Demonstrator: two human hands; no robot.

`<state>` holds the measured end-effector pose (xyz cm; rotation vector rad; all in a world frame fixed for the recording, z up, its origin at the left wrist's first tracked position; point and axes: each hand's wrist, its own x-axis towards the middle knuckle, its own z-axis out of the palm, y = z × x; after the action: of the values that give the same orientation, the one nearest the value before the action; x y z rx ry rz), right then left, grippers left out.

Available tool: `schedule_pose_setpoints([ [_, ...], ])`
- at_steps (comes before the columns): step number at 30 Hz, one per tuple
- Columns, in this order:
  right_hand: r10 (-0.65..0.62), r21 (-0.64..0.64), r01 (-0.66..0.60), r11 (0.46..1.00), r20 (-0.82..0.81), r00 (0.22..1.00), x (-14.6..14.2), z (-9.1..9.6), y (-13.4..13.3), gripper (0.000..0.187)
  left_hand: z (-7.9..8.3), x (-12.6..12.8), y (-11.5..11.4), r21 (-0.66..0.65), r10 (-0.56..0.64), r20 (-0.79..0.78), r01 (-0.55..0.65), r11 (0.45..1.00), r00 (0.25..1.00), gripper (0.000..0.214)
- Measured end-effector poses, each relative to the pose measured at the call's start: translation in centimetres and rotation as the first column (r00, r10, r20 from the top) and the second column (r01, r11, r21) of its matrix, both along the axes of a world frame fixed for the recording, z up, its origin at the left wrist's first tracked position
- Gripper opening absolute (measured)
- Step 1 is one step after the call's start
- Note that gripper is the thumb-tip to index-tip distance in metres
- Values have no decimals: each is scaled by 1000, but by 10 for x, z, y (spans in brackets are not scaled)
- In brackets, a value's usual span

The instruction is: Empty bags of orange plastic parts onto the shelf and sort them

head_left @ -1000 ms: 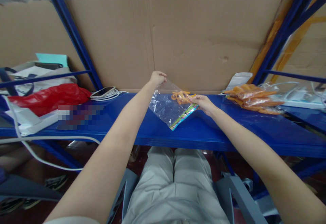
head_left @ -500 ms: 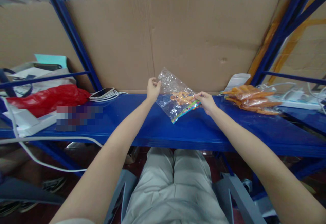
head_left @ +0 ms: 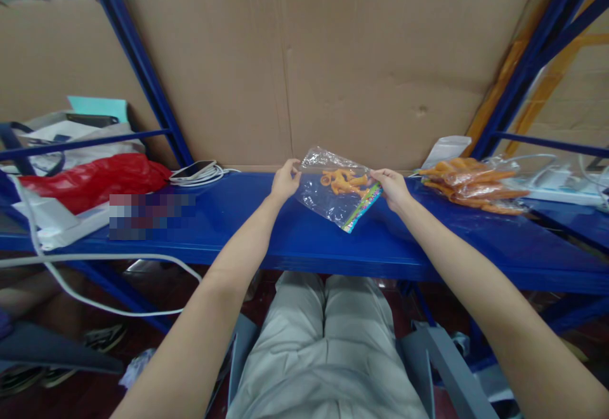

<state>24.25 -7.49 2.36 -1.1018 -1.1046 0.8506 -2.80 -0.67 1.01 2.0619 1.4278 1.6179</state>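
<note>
A clear plastic zip bag (head_left: 333,200) with a colourful strip along one edge hangs just above the blue shelf (head_left: 295,241). Small orange pieces (head_left: 343,181) lie inside it near the top. My left hand (head_left: 284,181) pinches the bag's left corner with closed fingers. My right hand (head_left: 392,188) pinches the right corner at the coloured strip. Both forearms reach forward over my lap.
More filled bags of orange pieces (head_left: 471,184) pile at the right with a white pouch (head_left: 445,149) behind. A phone on white cables (head_left: 193,171), a red bag (head_left: 95,181) and papers lie at the left. A cardboard sheet (head_left: 333,63) backs the shelf.
The bag has been turned and lowered from a raised tilt to a flatter hold between both hands. My left hand dropped from above the bag to its left corner; my right hand shifted slightly right.
</note>
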Motion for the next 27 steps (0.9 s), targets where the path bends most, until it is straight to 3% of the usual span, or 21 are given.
schedule_pose_setpoints([
  [6,-45,57,47,997,-28,999,0,-1,3,18,4,0,-6,4,97,11,-97,995,995,26],
  [9,-104,83,111,990,-84,991,2,-1,5,16,6,1,-5,-31,103,136,-99,995,985,24],
  [12,-125,106,139,985,-122,985,5,0,5,14,10,4,-4,-211,127,347,-54,976,929,31],
  [14,-117,120,133,984,-133,984,4,1,5,12,11,8,-5,-382,132,472,68,921,871,38],
  [16,-108,115,126,985,-148,983,3,2,3,9,11,11,-9,-504,72,543,256,825,836,39],
  [19,-112,87,129,988,-172,979,0,4,-1,8,9,16,-17,-588,-84,559,466,661,825,30],
  [21,-116,65,129,989,-175,978,0,5,-3,7,8,19,-22,-612,-170,535,518,598,828,22],
  [23,-114,40,122,992,-166,980,-1,5,-4,7,9,20,-26,-615,-218,504,524,589,836,14],
  [27,-81,1,82,997,-123,989,-2,3,-4,9,12,18,-27,-562,-199,501,492,665,842,7],
])
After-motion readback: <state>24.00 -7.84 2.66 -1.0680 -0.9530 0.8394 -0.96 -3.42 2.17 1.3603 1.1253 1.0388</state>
